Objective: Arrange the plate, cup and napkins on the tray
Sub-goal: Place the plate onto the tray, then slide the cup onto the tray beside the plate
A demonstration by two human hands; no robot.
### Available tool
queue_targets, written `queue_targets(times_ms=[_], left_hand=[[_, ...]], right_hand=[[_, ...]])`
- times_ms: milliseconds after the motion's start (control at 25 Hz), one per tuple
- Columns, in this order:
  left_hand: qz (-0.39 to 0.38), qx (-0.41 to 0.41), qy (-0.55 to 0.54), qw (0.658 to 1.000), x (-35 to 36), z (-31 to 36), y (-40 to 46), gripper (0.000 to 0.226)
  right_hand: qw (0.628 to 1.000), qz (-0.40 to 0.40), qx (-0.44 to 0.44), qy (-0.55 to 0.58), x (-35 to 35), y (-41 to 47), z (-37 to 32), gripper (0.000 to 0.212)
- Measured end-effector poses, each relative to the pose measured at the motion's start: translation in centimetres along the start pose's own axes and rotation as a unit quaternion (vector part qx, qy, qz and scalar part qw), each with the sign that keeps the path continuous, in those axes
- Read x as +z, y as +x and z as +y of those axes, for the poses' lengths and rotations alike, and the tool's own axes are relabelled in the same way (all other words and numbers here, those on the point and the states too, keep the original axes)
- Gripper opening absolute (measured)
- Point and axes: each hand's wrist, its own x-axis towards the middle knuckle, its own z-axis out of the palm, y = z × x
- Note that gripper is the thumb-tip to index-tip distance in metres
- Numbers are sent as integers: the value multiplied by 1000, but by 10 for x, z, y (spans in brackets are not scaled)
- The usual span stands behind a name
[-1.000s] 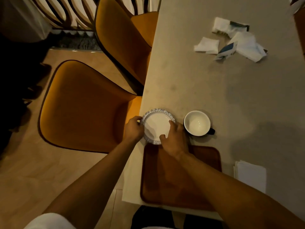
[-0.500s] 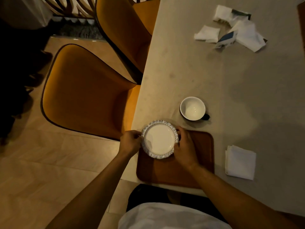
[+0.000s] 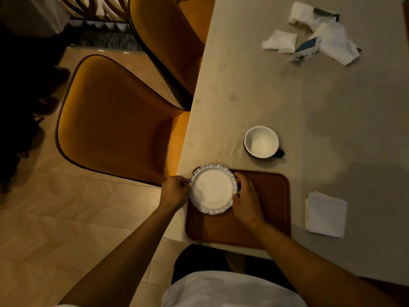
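Across the right of the view runs the long pale stone-look table point(image 3: 287, 96), with two mustard-yellow shell chairs point(image 3: 119, 120) tucked at its left edge. At its near edge lies the rounded rectangular brown wooden tray point(image 3: 272, 196), placed within easy reach. Right of the tray, apart from it, sits the stack of folded white paper napkins point(image 3: 325, 214), not yet loaded. Over the tray's far-left corner is the small round white plate with a blue patterned scalloped rim point(image 3: 213, 189); whether it rests on the wood or hovers just above I cannot tell. The left hand point(image 3: 176, 191) and right hand point(image 3: 246, 199) pinch opposite rims, fingers curled closed on the edge, probably to keep it level while positioning. Beyond the tray stands the empty white cup with a dark handle point(image 3: 261, 141), waiting.
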Motion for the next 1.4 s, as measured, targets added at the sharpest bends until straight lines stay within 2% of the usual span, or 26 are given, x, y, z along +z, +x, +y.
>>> queue_targets(times_ms=[200, 360, 440, 720, 800, 880, 960, 1040, 1080, 1160, 1240, 1320, 1400], left_hand=[[16, -12, -39, 999, -2, -2, -2, 25], [0, -10, -64, 998, -3, -7, -5, 25], [-3, -16, -80, 997, -4, -9, -6, 26], [-15, -43, -101, 994, -4, -10, -2, 25], [-10, -38, -71, 997, -6, -5, -3, 23], [46, -1, -2, 999, -9, 7, -1, 24], [87, 42, 25, 995, -12, 34, 9, 29], [39, 40, -71, 996, -9, 76, 26, 39], [-24, 5, -165, 986, -4, 101, 34, 48], [-166, -93, -344, 919, 8, 146, 48, 67], [-254, -143, -426, 857, 22, 175, 57, 79], [-280, -165, -450, 832, 32, 190, 63, 84], [-274, -179, -454, 829, 40, 196, 67, 84]], right_hand=[[999, -10, 40, -1, 1, -1, 3, 60], [998, 32, 62, -7, 0, -2, 4, 36], [997, 34, 66, -4, 1, -2, 3, 32], [997, 25, 74, 15, 0, 1, 3, 31], [997, 23, 73, 13, -2, 2, 2, 33], [996, 56, 72, 18, -11, 7, -1, 38], [985, 150, 71, 48, -32, 17, -7, 44], [966, 229, 65, 97, -59, 35, -14, 45], [962, 236, 68, 120, -72, 47, -16, 45], [965, 188, 90, 157, -94, 69, -19, 46], [938, 116, 143, 295, -106, 88, -24, 43], [896, 45, 204, 391, -113, 94, -32, 46], [894, 15, 226, 387, -116, 96, -34, 53]])
